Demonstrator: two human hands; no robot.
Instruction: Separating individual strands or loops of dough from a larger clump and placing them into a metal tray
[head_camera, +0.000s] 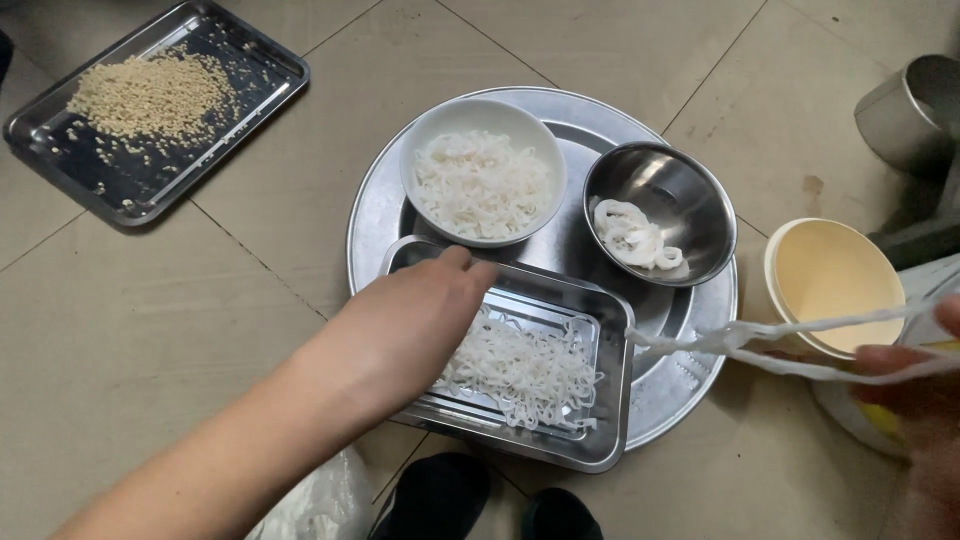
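Nearest the camera, the left forearm runs up from the lower left, and the left hand (415, 325) lies palm-down over the near-left part of the rectangular steel tray (610, 400). Its fingers are curled loosely onto the white noodles (530, 372) in that tray; whether they pinch any strands cannot be told, since the palm hides them.

Far left, well apart, a second steel tray (60, 150) holds a spread of tan grains (150, 95).

At centre, a round steel platter (375, 215) carries the rectangular tray, a white bowl (425, 140) heaped with noodles, and a steel bowl (700, 190) holding a small coil of noodles.

At right, a long noodle strand (780, 335) stretches from the tray's right edge across an empty yellow cup (830, 275) to the right hand (915, 385), whose fingers pinch its far end at the frame edge.

Judgement: the step in hand appears to be drawing one strand clear of the pile while the left hand steadies the rest. The next move calls for a slow, even pull, so the strand neither snaps nor drags neighbouring noodles off the tray.
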